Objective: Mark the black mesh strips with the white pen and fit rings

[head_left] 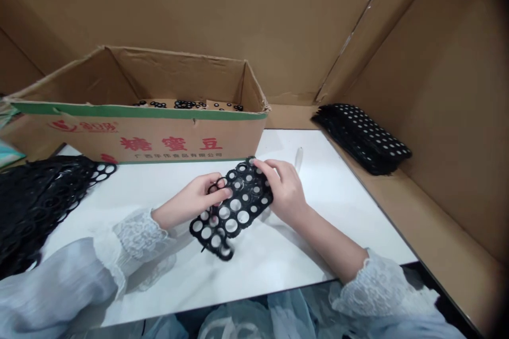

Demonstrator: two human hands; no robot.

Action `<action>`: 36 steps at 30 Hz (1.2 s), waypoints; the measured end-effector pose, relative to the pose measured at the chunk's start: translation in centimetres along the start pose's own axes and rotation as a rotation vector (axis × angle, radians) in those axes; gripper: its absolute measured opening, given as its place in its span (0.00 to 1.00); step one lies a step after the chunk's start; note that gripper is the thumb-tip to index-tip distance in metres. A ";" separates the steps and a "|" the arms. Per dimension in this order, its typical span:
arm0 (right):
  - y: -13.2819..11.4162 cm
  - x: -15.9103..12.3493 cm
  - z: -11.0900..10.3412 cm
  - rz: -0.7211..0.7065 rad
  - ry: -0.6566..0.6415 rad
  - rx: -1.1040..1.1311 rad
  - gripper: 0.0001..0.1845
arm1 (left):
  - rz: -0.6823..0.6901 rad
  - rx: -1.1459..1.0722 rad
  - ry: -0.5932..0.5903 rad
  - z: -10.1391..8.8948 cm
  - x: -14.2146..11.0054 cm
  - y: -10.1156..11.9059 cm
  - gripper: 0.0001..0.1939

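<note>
Between my two hands is a black rubbery sheet [254,190] full of round holes, tilted above the white tabletop. My left hand [204,193] grips its left side, with the thumb on top near the middle. At the upper right edge, my right hand [284,188] has its fingers closed round the sheet. The lower left end shows larger holes and hangs free, slightly blurred. Whether the sheet is one layer or more, I cannot tell.
An open cardboard box [191,135] holding small black rings [189,104] stands behind my hands. A heap of black perforated sheets [43,201] lies at the left. A stack of perforated sheets [361,137] rests at the right by the cardboard wall [449,90]. A small clear object [298,157] lies on the white table [338,196].
</note>
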State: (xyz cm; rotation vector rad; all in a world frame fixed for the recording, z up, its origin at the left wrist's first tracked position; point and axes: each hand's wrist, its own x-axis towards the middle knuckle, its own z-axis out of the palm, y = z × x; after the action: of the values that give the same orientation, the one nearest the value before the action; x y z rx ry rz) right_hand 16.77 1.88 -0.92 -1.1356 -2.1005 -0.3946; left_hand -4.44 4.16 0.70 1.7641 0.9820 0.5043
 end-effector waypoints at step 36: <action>0.7 0.3 3.3 0.098 -0.471 0.501 0.34 | 0.337 0.620 -0.038 -0.2 2.0 -4.4 0.24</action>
State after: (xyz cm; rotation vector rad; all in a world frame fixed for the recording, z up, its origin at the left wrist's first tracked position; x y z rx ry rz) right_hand 15.77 4.31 -3.04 -1.0842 -2.3341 0.4719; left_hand -5.11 6.54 -3.44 2.5117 0.8696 0.3920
